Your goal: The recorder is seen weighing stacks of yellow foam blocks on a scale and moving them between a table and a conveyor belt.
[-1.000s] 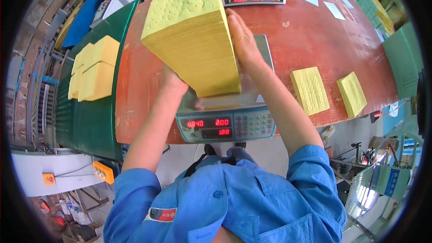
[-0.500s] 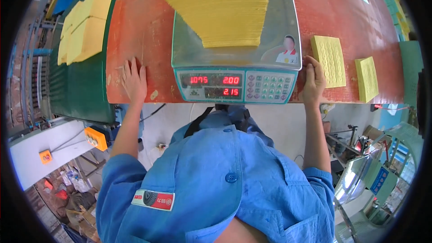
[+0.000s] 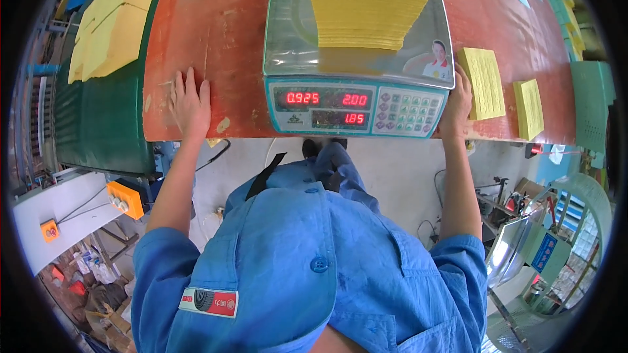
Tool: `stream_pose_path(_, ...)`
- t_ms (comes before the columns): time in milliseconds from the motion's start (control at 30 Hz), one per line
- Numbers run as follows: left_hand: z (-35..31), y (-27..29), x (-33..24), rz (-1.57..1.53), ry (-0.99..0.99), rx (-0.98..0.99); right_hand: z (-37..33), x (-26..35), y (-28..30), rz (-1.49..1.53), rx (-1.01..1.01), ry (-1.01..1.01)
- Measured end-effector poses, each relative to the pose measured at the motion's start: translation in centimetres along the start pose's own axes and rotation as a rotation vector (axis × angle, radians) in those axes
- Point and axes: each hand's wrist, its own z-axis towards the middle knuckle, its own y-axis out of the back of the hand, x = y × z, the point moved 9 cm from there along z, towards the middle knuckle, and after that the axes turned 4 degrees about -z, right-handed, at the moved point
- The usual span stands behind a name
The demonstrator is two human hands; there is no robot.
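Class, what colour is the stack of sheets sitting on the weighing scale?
Yellow: the stack of sheets on the scale, seen in the head view.

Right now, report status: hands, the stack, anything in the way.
Left hand flat on red table, empty. Right hand beside the scale, empty. Yellow sheet stack on scale pan. Nothing obstructing.

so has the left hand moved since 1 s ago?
Yes. The left hand has come off the yellow stack and lies flat on the red table, left of the scale.

One scale (image 3: 356, 101), two hands, five yellow sheet stacks.
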Motion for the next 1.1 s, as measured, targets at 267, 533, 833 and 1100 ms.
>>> stream_pose_path(267,0.0,-0.2,0.2,0.011,0.022,0.026,0.0,0.5,-1.0,-0.163,0.052,0.045)
stream_pose_path(533,0.5,0.7,0.9,-0.177,-0.012,-0.08,0.4,1.1,0.5,-0.151,-0.02,0.016)
stream_pose_path(833,5.1,31.2,-26.1,-0.974,-1.023,-0.261,0.1,0.1,0.7,-0.101,-0.042,0.026)
stream_pose_path(1100,11.6,30.2,-31.0,-0.856,-0.883,0.136,-0.3,0.9,0.5,-0.028,-0.055,0.034)
